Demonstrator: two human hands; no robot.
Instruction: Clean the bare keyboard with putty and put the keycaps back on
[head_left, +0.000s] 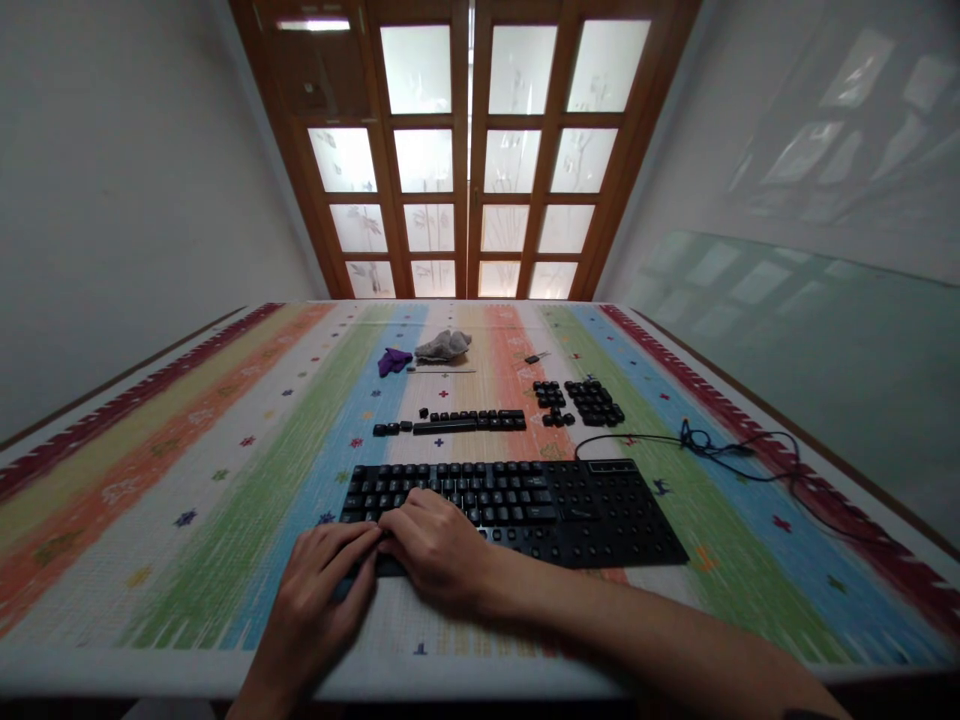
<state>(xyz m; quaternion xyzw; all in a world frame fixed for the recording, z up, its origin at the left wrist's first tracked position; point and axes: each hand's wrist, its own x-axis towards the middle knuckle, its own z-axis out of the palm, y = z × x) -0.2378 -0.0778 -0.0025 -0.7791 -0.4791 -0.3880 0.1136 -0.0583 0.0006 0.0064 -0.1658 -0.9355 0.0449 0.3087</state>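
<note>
A black keyboard (622,515) lies near the table's front edge; its right part and part of its lower row have no keycaps. My left hand (322,585) rests at its lower left corner, fingers together, fingertips meeting those of the other hand. Over the left-hand keys is my right hand (431,545), fingers curled down and pressed together. Whatever lies between the fingertips is too hidden to make out. Behind the keyboard, loose keycaps (502,420) stand in rows beside a long space bar (450,427). More loose keycaps (594,402) form blocks at the right.
A striped cloth (225,480) covers the table. Farther back lie a purple cloth (394,361), a grey cloth (444,347), a thin stick (446,371) and a small dark tool (534,358). The keyboard's cable (697,442) loops to the right.
</note>
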